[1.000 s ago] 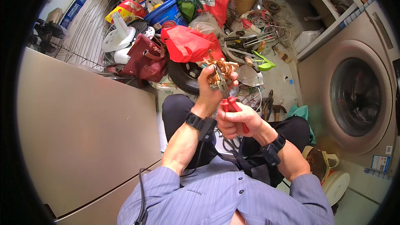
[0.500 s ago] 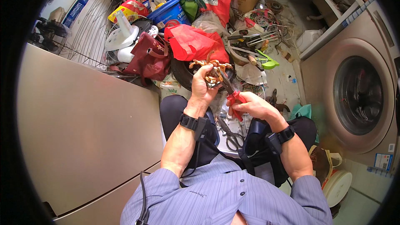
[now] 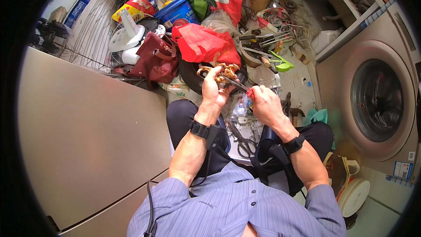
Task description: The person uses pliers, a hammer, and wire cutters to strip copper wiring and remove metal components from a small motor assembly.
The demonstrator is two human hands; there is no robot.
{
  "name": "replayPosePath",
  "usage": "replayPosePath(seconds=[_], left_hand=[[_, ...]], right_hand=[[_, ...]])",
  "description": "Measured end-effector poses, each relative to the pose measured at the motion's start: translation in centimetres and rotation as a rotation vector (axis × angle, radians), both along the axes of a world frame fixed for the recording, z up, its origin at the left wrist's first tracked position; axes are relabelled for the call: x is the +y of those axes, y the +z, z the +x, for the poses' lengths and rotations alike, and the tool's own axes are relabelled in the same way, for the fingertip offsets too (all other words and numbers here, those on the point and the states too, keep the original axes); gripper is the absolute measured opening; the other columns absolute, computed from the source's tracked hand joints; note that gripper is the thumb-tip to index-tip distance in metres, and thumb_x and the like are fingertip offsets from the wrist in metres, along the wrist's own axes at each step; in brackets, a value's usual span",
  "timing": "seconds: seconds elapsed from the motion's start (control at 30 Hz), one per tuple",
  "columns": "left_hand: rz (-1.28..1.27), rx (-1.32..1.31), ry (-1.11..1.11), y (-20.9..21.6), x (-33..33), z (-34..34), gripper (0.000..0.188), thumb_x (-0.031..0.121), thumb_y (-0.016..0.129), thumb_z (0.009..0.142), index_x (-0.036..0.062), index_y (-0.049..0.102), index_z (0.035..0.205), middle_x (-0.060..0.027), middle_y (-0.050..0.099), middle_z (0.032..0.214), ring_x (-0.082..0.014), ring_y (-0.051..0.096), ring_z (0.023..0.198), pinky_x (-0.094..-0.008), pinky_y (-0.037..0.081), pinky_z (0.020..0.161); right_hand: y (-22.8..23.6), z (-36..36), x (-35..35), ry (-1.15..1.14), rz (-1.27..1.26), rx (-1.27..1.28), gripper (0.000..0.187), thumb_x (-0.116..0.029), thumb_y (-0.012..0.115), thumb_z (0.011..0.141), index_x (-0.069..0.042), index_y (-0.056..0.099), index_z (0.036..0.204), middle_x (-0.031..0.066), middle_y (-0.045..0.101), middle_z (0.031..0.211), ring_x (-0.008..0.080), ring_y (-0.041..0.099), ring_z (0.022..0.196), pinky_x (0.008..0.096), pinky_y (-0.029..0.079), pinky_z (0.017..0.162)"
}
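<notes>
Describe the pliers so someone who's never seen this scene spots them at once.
From the washing machine at the right, go left to the person's right hand. The pliers stick out of it, up and left toward the coppery-brown piece in the left hand. Red grip showing at the fist sets them apart from the dark scissors below.

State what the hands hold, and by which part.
Right hand: pliers, by their red handles. Left hand: a copper-coloured piece, by its near side.
</notes>
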State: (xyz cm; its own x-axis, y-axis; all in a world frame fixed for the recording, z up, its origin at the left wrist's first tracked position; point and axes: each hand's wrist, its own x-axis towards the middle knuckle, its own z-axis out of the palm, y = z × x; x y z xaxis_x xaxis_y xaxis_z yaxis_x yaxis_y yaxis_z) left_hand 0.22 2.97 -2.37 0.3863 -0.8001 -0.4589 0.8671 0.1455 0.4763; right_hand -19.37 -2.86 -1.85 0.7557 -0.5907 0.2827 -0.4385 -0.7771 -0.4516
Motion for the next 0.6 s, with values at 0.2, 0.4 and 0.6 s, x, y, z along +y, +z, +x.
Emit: replayPosePath(seconds=[0.2,0.4,0.6], left_hand=[[-0.261,-0.218,0.004,1.3,-0.3,0.4,0.025,0.018,0.058,0.093,0.0043,0.062,0.113,-0.0141,0.070,0.106,-0.0278,0.069,0.097,-0.0488,0.059,0.084],[-0.268,-0.129,-0.055,1.2,-0.5,-0.8,0.029,0.020,0.059,0.091,0.0058,0.062,0.116,-0.0134,0.070,0.113,-0.0290,0.068,0.103,-0.0521,0.054,0.093],[-0.271,-0.064,-0.025,2.6,-0.4,-1.3,0.024,0.021,0.058,0.092,0.0077,0.067,0.109,-0.0131,0.072,0.107,-0.0285,0.070,0.098,-0.0531,0.057,0.088]], right_hand=[[7.2,-0.3,1.9,0.188,1.768,-0.406,0.017,-0.018,0.058,0.099,-0.001,0.059,0.104,0.0064,0.064,0.080,0.0200,0.066,0.071,0.0348,0.054,0.062],[6.9,-0.8,-0.4,0.361,2.209,-0.816,0.028,-0.023,0.053,0.102,0.002,0.058,0.114,0.0123,0.066,0.093,0.0263,0.069,0.077,0.0381,0.057,0.069],[6.3,-2.6,-1.0,0.419,1.876,-0.536,0.034,-0.025,0.054,0.101,0.005,0.057,0.119,0.0159,0.070,0.098,0.0268,0.072,0.084,0.0366,0.058,0.075]])
